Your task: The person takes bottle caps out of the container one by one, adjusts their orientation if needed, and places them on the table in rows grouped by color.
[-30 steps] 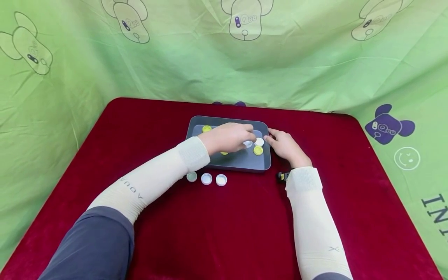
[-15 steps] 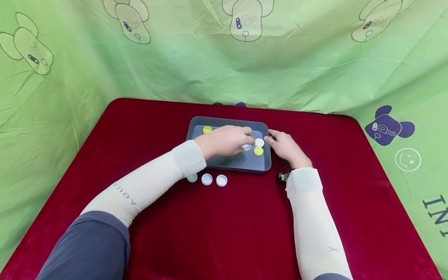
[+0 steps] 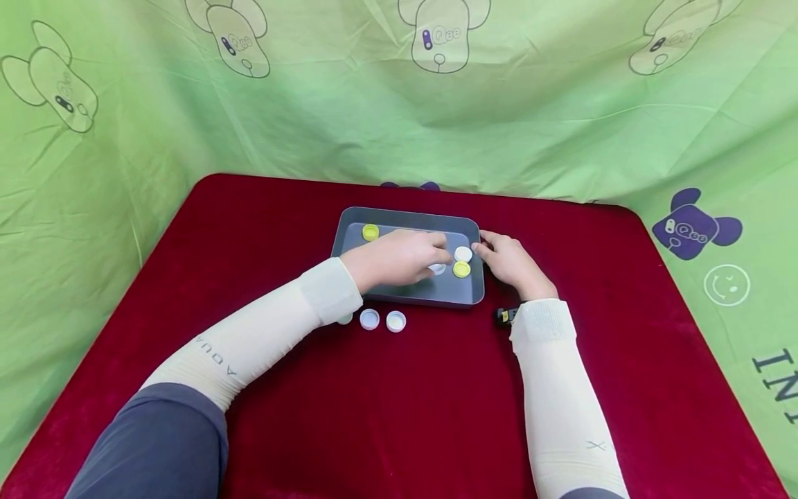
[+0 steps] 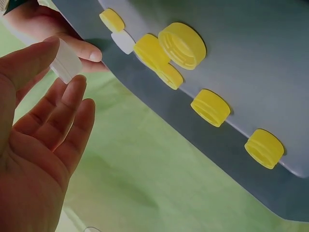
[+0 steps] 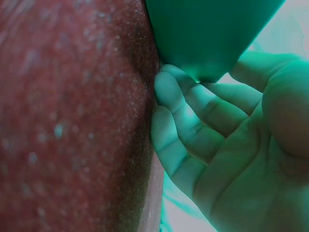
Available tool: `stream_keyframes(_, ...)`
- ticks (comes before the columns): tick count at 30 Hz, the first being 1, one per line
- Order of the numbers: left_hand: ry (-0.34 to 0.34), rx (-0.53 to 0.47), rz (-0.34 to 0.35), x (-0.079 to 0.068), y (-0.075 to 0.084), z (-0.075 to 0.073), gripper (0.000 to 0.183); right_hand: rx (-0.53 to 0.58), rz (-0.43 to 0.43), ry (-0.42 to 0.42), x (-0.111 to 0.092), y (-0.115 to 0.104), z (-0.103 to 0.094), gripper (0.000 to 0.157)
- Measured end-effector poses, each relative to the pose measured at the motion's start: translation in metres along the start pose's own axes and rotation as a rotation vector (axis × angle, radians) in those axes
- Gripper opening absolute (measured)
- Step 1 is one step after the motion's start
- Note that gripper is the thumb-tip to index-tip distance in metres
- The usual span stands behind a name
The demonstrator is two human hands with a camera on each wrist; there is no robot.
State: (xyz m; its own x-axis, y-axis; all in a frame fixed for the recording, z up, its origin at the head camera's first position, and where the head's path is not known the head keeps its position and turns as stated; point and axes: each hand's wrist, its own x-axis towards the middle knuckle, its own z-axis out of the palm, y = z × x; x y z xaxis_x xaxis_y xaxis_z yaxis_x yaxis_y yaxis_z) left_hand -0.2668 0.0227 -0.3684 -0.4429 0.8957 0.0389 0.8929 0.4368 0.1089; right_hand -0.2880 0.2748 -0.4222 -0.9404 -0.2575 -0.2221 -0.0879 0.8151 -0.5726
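Note:
Over the grey tray [image 3: 430,299], my left hand [image 3: 399,258] pinches a white bottle cap [image 4: 66,62] between thumb and fingertips. On the tray's right side, my right hand [image 3: 512,262] holds the wall, its thumb at the rim and its fingers along the outside. In the left wrist view, several yellow bottle caps [image 4: 182,46] lie along the tray's inner side. Another white cap [image 3: 463,254] lies beside a yellow one near the right wall. A further yellow cap [image 3: 370,232] sits at the far left corner. My left hand and forearm hide part of the tray.
On the red-covered table [image 3: 399,402], two white caps [image 3: 395,321] lie in front of the tray, with a pale cap [image 3: 345,319] partly behind my left sleeve. A small black device [image 3: 505,317] shows at my right wrist. Green printed cloth [image 3: 349,104] hangs behind.
My left hand has drifted slightly left and toward me, still holding the white cap. My right hand stays at the tray's right wall.

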Motion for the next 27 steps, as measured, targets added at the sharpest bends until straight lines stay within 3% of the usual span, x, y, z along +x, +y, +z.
stream_keyframes(17,0.058,-0.021,-0.010,-0.014,0.010,0.009,0.031,0.027,0.010,-0.004,-0.001,0.000,0.001,0.060)
stream_keyframes(27,0.074,-0.014,0.018,-0.018,0.015,0.007,0.026,0.021,0.003,0.003,-0.002,-0.001,0.001,0.060)
